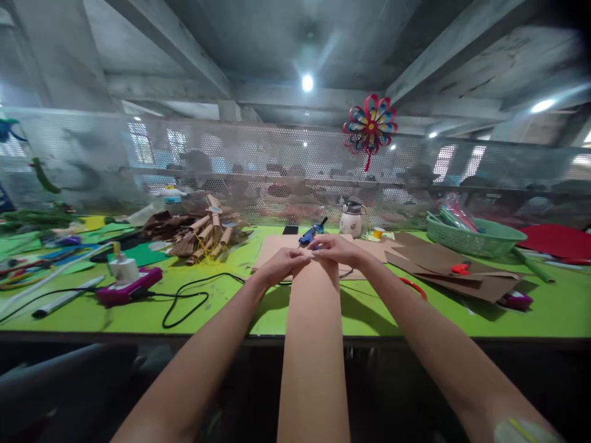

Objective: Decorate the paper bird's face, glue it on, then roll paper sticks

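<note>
A long tan strip of paper (314, 344) stretches from the table toward me and hangs over its near edge. At its far end my left hand (287, 261) is closed, thumb and fingers pressed together on the paper's edge. My right hand (338, 250) pinches the same end, its fingertips almost meeting those of the left. Just beyond the hands lies a blue glue gun (308, 236), partly hidden by my right fingers. Tan paper sheets (272, 245) rest flat under and behind the hands.
On the left are a purple power strip (129, 287) with a white plug, a black cable (184, 299) and rolled brown paper pieces (203, 237). Brown sheets (443, 264), red scissors handles (460, 268) and a green basket (475, 237) occupy the right. A white bottle (351, 221) stands behind.
</note>
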The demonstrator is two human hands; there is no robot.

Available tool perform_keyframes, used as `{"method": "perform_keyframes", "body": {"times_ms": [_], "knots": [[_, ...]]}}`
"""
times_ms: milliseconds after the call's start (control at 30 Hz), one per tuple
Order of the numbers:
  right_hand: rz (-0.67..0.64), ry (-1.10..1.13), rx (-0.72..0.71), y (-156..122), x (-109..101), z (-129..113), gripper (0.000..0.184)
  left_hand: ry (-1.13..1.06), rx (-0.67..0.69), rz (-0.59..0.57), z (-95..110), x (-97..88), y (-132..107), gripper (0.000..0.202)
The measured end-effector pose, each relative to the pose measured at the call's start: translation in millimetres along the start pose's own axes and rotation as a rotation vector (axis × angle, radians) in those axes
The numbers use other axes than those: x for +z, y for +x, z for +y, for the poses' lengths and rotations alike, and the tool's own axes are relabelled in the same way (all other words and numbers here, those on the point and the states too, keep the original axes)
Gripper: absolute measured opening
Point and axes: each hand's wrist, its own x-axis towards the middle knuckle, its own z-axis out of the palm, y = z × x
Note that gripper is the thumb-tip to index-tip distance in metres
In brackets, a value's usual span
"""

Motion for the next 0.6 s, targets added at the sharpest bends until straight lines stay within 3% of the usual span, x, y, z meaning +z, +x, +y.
{"method": "perform_keyframes", "body": {"times_ms": [133, 267, 467, 600], "knots": [[-0.003, 0.246, 0.121, -25, -10, 24, 0.033, 0.183, 0.078, 0.077, -2, -1.0, 5, 0.036], [0.121, 0.415, 0.155, -37, 4, 37, 0.032, 0.322, 0.099, 0.112, -2, -2.3, 9, 0.035], [0.256, 0.298, 0.133, -31, 16, 45, 0.03, 0.527, 0.099, 0.106, 3, -7.6, 10, 0.034], [0.253, 0.278, 0.127, -30, 16, 48, 0.028, 0.592, 0.102, 0.09, 3, -9.5, 11, 0.035]]}}
